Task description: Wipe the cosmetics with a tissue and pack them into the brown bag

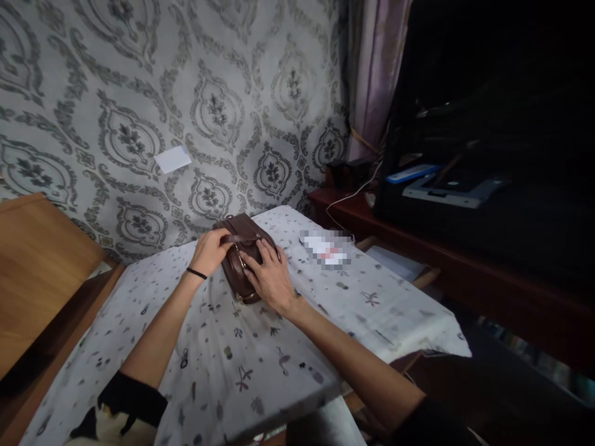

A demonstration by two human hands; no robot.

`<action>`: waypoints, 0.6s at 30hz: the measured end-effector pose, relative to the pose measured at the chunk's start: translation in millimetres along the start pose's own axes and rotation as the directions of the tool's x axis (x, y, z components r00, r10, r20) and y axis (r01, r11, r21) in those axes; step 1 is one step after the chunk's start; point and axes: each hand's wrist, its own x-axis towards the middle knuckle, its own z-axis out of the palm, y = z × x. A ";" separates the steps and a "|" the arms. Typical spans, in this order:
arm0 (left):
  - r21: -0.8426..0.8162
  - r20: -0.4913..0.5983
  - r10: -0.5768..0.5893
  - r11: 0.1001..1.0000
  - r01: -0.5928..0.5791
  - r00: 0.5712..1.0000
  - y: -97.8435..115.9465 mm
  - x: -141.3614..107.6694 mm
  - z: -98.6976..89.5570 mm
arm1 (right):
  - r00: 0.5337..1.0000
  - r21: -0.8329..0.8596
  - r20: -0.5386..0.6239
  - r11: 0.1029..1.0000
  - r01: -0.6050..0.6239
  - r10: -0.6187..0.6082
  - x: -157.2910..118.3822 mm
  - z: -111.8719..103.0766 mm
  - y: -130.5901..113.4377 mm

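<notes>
A brown leather bag (239, 280) with a zip and metal fittings lies on a table covered by a white patterned cloth (251, 353). My left hand (210, 251), with a black band on its wrist, pinches the bag's strap (242, 238) at its left end. Spread over the bag's right side, my right hand (269, 275) rests with its fingers apart on the leather. The bag's underside and part of its front are hidden.
Behind the table is a patterned wall with a white card (173, 159) on it. A blurred-out white item (325, 248) lies right of the bag. A wooden panel (41, 266) stands at the left; a dark red desk (446, 266) with a cable is at the right.
</notes>
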 end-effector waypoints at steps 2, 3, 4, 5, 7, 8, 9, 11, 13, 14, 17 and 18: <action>0.009 0.001 0.001 1.000 -0.001 1.000 3.8 -1.6 -1.7 | 1.000 -0.004 0.004 1.000 -0.007 0.007 0.5 0.5 -0.1; 0.013 0.001 -0.001 1.000 0.001 1.000 6.3 -2.6 -2.6 | 1.000 -0.004 0.005 1.000 -0.009 0.009 0.6 0.7 -0.1; 0.016 0.004 -0.004 1.000 0.004 1.000 9.2 -3.7 -3.4 | 1.000 -0.004 0.004 1.000 -0.009 0.009 0.7 0.8 -0.1; 0.017 0.012 -0.005 1.000 0.005 1.000 12.0 -4.9 -4.2 | 1.000 -0.004 0.004 1.000 -0.007 0.007 0.7 0.7 -0.1; 0.009 0.039 -0.007 1.000 0.006 0.999 17.1 -7.8 -5.9 | 1.000 -0.002 0.002 1.000 -0.005 0.005 0.6 0.3 -0.1; 0.000 0.055 -0.004 1.000 0.004 0.999 18.8 -9.2 -6.8 | 1.000 -0.001 0.001 1.000 -0.005 0.005 0.6 0.1 -0.3; -0.009 0.068 0.002 1.000 -0.002 0.998 19.9 -10.5 -7.6 | 1.000 0.000 0.000 1.000 -0.006 0.006 0.6 -0.1 -0.5; -0.021 0.079 0.020 1.000 -0.018 0.997 20.0 -12.2 -8.8 | 1.000 0.006 -0.001 1.000 -0.008 0.008 0.8 -0.5 -0.9; -0.023 0.081 0.039 0.999 -0.037 0.996 17.7 -12.1 -8.9 | 1.000 0.014 0.004 1.000 -0.008 0.008 1.2 -0.8 -1.1; -0.026 0.083 0.049 0.999 -0.047 0.995 16.1 -11.4 -8.3 | 1.000 0.021 0.007 1.000 -0.009 0.009 1.3 -1.0 -0.9; -0.050 0.079 0.079 0.996 -0.076 0.994 12.4 -7.4 -3.7 | 1.000 0.059 0.006 0.998 -0.008 0.008 0.0 -0.9 1.1; -0.055 0.064 0.084 0.995 -0.081 0.994 12.2 -5.7 -1.3 | 1.000 0.074 0.000 0.997 -0.005 0.005 -1.2 -0.7 2.2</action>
